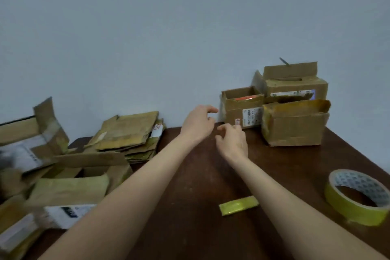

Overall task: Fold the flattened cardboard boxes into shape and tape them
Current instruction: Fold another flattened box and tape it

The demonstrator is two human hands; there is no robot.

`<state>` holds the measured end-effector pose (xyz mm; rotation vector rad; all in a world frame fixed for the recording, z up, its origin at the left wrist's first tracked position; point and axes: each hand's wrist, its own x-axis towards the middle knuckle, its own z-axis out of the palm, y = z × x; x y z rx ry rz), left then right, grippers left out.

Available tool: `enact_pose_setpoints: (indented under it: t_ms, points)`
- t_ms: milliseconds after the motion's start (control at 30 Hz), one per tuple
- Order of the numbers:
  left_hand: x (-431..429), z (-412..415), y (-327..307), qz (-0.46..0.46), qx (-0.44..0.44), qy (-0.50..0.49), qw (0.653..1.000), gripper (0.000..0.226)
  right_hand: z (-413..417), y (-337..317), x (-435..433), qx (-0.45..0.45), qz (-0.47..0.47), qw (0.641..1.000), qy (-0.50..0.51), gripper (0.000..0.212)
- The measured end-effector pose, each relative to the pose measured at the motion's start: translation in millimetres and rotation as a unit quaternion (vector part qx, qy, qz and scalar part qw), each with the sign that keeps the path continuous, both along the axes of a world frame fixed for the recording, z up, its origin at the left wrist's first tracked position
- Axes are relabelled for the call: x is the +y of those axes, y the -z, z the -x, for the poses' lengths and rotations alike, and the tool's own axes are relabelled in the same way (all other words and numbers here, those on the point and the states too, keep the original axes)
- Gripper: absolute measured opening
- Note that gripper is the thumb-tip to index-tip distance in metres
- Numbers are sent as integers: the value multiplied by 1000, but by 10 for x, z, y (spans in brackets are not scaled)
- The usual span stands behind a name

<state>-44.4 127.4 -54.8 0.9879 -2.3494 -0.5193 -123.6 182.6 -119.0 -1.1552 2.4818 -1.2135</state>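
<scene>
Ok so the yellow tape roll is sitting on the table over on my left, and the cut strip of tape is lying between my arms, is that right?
Not quite. The yellow tape roll sits on the table on your right, not your left, as the head view shows. The cut strip does lie between your arms.

Flattened boxes (pixel 128 135) stacked far left — yellow tape roll (pixel 356 196) right.
</scene>
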Motion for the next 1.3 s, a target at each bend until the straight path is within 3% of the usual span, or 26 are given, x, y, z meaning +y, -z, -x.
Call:
enact_pose_setpoints:
  t_ms: [100, 200, 333, 433, 567, 667, 767, 833, 967, 1133, 1233, 1300]
  points:
    - [-258, -691, -270, 60, -19, -61, 996, 40, -562, -94, -501, -60, 20, 993, -97, 34]
    - [-540, -1375, -383, 70, -45, -145, 986, 40, -1027, -142, -1034, -165, 19, 971, -172, 24]
    - [-842, -2082, -311, 43, -35, -221, 974, 38, -1371, -102, -1640, -253, 15, 955, -155, 57]
    - [-966, -2328, -156, 15, -4, -220, 975, 37, -1501, -17, -1919, -312, -6, 939, -144, 53]
    - [-1076, -2386, -30, 0, 50, -222, 974, 36, -1507, -50, -2014, -472, 79, 870, -118, 31]
    - [-1068, -2348, -110, 34, 140, -242, 960, 41, -1387, -207, -1822, -504, 143, 842, -128, 22]
    - [-954, -2289, -312, 43, 215, -244, 944, 59, -1194, -412, -1483, -557, 211, 790, -148, 27]
    - [-845, -2236, -445, 23, 245, -240, 939, 79, -1054, -504, -1184, -568, 226, 773, -168, 32]
    - [-570, -2025, -568, -81, 276, -210, 935, 111, -786, -533, -355, -544, 216, 772, -246, 38]
    - [-24, -1725, -324, -138, 230, -114, 957, 131, -636, -471, 549, -390, 112, 864, -297, 53]
    - [247, -1664, -139, -149, 256, -68, 953, 138, -654, -407, 872, -308, 153, 893, -290, 64]
    - [391, -1688, -74, -149, 288, -36, 945, 132, -663, -280, 1019, -229, 170, 914, -289, 70]
